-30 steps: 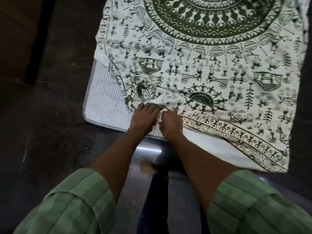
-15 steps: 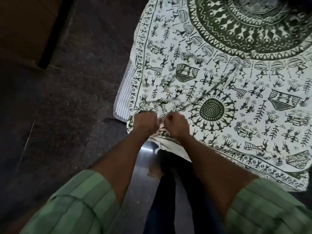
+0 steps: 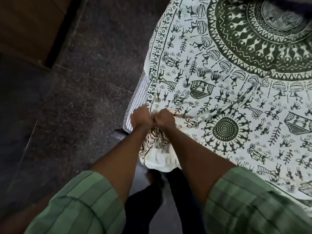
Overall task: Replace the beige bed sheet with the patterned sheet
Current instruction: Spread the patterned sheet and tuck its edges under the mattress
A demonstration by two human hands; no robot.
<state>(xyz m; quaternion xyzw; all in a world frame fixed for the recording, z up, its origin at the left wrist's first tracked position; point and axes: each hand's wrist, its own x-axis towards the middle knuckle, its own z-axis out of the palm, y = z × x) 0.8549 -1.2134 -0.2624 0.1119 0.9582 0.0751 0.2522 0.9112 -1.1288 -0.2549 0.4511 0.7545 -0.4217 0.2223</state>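
Dark speckled stone floor (image 3: 81,92) fills the left side, with a brown wooden panel (image 3: 28,22) at the far left corner, and gives open standing room along the mattress's left edge. Next comes a strip of striped mattress (image 3: 137,98), bare along that left edge down to its near corner. Just right of the strip, the left hand (image 3: 141,118) and the right hand (image 3: 163,118) sit knuckle to knuckle, both curled tight on a bunched fold of the patterned sheet (image 3: 236,115) at the near corner — neither is clearly nearer it. Below the fists the gathered cloth hangs off the near edge, blurred. From the hands the sheet spreads away and to the right over the bed, its long axis running toward the far right. Covering the bare strip likely means drawing the fold leftward — the floor side is open. No beige sheet shows.
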